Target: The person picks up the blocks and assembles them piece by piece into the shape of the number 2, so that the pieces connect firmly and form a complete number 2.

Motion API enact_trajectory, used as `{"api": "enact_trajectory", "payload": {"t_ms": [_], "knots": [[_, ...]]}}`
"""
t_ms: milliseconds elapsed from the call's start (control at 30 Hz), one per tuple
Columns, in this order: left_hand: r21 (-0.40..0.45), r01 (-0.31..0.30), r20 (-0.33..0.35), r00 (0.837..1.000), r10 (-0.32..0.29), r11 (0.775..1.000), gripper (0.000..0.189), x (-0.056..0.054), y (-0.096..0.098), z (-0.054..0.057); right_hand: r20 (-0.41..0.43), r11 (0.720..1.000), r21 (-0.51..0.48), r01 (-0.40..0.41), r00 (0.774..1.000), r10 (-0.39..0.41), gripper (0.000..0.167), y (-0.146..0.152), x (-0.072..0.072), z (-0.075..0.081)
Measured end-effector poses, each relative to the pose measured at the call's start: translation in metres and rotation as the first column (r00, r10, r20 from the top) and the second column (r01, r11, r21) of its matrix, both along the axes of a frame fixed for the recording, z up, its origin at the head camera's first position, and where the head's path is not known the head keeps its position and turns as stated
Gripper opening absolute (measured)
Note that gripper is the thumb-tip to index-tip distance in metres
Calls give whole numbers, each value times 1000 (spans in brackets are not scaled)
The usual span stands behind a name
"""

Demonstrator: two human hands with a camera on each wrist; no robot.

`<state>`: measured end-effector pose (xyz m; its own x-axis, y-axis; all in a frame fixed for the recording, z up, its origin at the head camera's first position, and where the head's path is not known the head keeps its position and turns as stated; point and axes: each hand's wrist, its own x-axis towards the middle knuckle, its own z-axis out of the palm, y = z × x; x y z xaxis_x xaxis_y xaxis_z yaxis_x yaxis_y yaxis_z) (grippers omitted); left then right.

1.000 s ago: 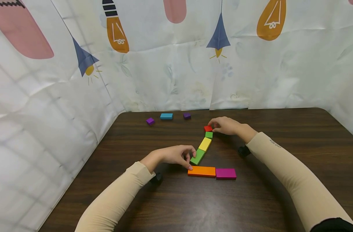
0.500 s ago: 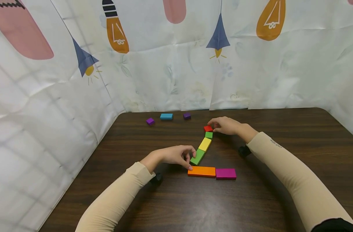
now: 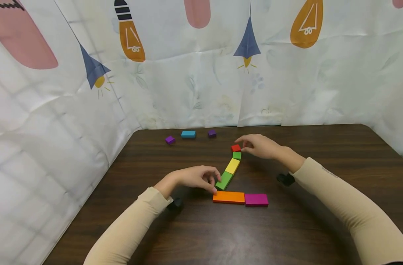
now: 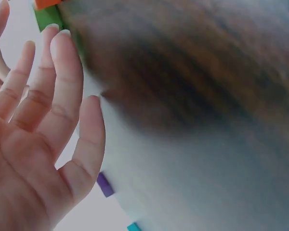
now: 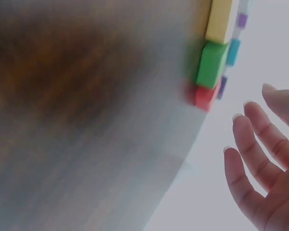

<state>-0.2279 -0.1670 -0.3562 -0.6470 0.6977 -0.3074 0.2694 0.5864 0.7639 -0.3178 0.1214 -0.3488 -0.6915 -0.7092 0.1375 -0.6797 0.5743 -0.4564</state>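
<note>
- The left hand point(image 3: 196, 176) is held with fingers loosely spread, its forefinger placed at the long green block point(image 3: 224, 180) and its thumb at the orange block point(image 3: 228, 197).
- The right hand point(image 3: 261, 145) is held just beside the red block point(image 3: 236, 148), fingers relaxed and spread.
- On the tabletop point(image 3: 254, 235), a curved row is formed by the red, small green point(image 3: 236, 155), yellow point(image 3: 232, 166) and long green blocks.
- The orange block is laid end to end with a magenta block point(image 3: 256, 200).
- Farther back, two purple blocks point(image 3: 170, 140) are set either side of a blue block point(image 3: 188, 134).
</note>
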Motion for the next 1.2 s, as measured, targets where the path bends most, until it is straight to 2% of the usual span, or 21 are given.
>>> {"api": "enact_trajectory", "payload": {"t_ms": [133,200,333,467,533,667,867,1000,1100,1200], "knots": [[21,-34,-114,993,36,999,29,-2,-9,6,44,997,-61,-38,998,41,39,3,18,0],[24,-70,-197,978,73,997,27,-4,-14,11,73,995,-84,-57,995,63,39,4,27,-1],[18,-164,-346,924,160,986,22,-7,-22,22,148,990,-112,-84,984,100,40,6,47,-2],[34,-250,-423,874,241,968,20,-11,-30,28,204,985,-131,-111,969,136,41,8,63,-3],[52,-285,-439,854,278,957,18,-13,-33,28,208,984,-130,-123,967,149,40,10,69,-5],[73,-328,-461,827,323,942,14,-19,-37,28,226,980,-130,-152,958,179,39,14,78,-8],[109,-370,-462,803,377,923,15,-36,-38,27,294,970,-120,-210,926,237,44,16,84,-14],[158,-411,-443,783,436,898,15,-49,-36,28,332,970,-83,-228,911,243,53,13,85,-19],[169,-430,-431,777,458,887,14,-58,-33,26,360,973,-46,-224,905,226,61,10,86,-20],[157,-436,-435,775,458,886,15,-66,-27,24,377,972,-16,-235,899,224,67,10,85,-20]]}}
